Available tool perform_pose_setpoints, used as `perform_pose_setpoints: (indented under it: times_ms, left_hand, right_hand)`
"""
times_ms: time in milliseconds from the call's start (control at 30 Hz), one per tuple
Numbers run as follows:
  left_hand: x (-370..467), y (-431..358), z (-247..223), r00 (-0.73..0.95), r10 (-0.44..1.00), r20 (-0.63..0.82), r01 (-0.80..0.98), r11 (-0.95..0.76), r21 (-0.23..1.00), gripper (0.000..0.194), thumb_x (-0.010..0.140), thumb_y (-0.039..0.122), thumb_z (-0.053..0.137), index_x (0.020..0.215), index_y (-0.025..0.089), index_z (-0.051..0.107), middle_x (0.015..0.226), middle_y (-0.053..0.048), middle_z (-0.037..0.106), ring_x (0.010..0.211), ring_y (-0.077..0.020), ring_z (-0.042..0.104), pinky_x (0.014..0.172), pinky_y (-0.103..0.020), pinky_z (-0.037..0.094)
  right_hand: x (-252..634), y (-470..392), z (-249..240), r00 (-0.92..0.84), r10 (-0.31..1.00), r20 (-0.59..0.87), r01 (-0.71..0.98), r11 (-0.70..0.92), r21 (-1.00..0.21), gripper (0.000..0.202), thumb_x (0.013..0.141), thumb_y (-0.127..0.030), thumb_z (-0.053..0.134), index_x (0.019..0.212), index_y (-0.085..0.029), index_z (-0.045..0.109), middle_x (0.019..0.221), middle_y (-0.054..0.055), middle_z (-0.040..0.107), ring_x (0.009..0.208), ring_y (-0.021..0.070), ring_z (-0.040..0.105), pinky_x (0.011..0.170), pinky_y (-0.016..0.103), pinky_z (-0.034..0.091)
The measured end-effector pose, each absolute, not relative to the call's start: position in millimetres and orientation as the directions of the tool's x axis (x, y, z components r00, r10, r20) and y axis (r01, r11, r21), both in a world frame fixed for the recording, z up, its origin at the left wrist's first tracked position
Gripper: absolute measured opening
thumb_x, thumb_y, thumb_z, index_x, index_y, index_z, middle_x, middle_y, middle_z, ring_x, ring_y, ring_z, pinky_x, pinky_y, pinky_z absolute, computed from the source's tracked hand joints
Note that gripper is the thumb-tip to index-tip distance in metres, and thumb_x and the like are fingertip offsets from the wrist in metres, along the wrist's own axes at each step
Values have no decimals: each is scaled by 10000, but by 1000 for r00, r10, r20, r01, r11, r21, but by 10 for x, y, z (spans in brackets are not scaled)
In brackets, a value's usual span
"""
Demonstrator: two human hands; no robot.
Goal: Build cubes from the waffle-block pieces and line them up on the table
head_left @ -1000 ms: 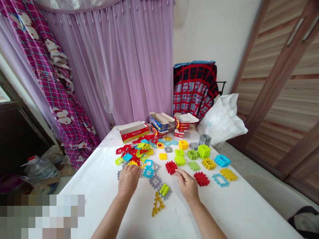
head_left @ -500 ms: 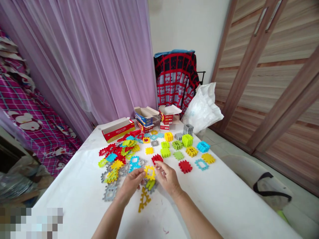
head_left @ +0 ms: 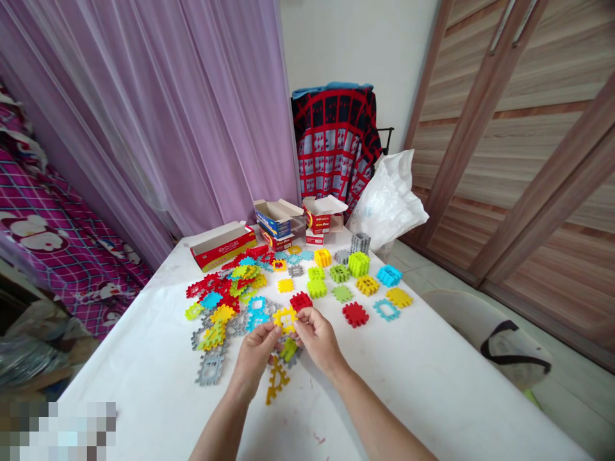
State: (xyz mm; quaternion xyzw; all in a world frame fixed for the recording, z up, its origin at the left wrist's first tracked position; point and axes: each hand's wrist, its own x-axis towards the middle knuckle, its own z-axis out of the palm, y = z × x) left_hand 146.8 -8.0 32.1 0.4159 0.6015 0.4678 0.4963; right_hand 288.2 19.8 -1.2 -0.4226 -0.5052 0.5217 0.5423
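Observation:
Between my two hands, above the white table, is a yellow toothed building tile (head_left: pixel 285 318) with window-like openings. My left hand (head_left: pixel 257 352) pinches its left edge between thumb and fingers. On the opposite edge, my right hand (head_left: pixel 317 339) is closed with thumb and fingertips. Beneath the hands lie a lime green piece (head_left: pixel 289 350) and a dark yellow triangular tile (head_left: pixel 277 382). Just beyond them sits a red tile stack (head_left: pixel 301 301). Left of my left hand are blue tiles (head_left: pixel 257 314) and a grey window tile (head_left: pixel 210 368).
A mixed heap of tiles (head_left: pixel 211 288) spreads over the table's left side. Sorted stacks, such as a lime green one (head_left: pixel 359 264), and a red tile (head_left: pixel 355 314) stand right. Open cartons (head_left: pixel 225 248) and a white plastic bag (head_left: pixel 389 202) are at the back.
The view has shifted slightly. Both hands still hold the yellow tile, which is tilted a little differently, and my right fingers have closed in on its edge.

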Motion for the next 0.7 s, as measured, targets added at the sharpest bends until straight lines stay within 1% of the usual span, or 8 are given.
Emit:
perform_pose_setpoints:
  times_ms: [133,233,300,400,467,533,600,700]
  left_hand:
    - [1399,-30,338,-237,958,-163,37,177,984,509,604,615,681,887,200,597,623,63,545,529,-109,559,420,-194,303]
    - [1319,3,370,-251,957,-147,59,167,984,509,596,613,676,884,203,585,648,62,545,527,-101,552,415,-188,301]
    - [1279,9,392,-232,961,-151,88,175,981,502,578,603,686,859,197,598,624,59,544,513,-100,538,407,-187,302]
    - [1256,-2,423,-186,969,-165,145,193,970,462,572,567,696,829,187,636,589,52,551,503,-106,531,396,-190,310]
    - [1264,-15,441,-156,973,-173,187,200,962,427,580,539,696,816,185,661,561,50,554,487,-110,522,388,-196,307]
    - [1287,-26,456,-127,977,-169,225,194,955,384,593,510,695,798,186,679,534,49,559,471,-108,507,393,-203,312]
    - [1321,-35,467,-98,983,-153,252,173,952,341,602,482,700,771,186,691,541,39,587,476,-103,502,428,-214,351]
    - [1373,-43,480,-70,990,-121,268,136,954,318,612,470,710,749,184,688,588,18,638,506,-106,521,489,-229,408]
  right_hand:
    - [2887,156,-18,-120,969,215,31,220,-975,154,782,-361,609,767,-215,564,666,-21,631,594,142,616,553,239,503]
    - [2945,141,43,-147,943,297,249,326,-912,104,804,-301,595,749,-213,594,677,-11,654,606,144,613,602,254,506]
    - [3012,138,111,-177,895,409,408,445,-797,75,791,-239,616,857,-212,639,832,24,693,751,172,648,725,294,529]
    - [3114,129,213,-359,762,539,558,639,-530,435,744,-170,674,1171,-225,615,1204,87,633,1096,241,586,952,388,478]
    - [3155,115,256,-480,696,533,592,706,-388,596,738,-169,699,1309,-237,541,1344,101,547,1220,275,501,1017,436,429]
    - [3164,97,274,-545,674,498,612,726,-314,662,746,-191,711,1369,-238,489,1378,108,512,1246,293,469,1024,459,415]
    - [3150,79,277,-571,678,462,626,724,-289,668,754,-218,718,1377,-242,478,1370,108,512,1236,301,470,1013,468,414]
    - [3118,53,286,-577,700,420,643,707,-296,594,761,-235,716,1322,-256,520,1312,91,546,1185,293,500,970,451,435]
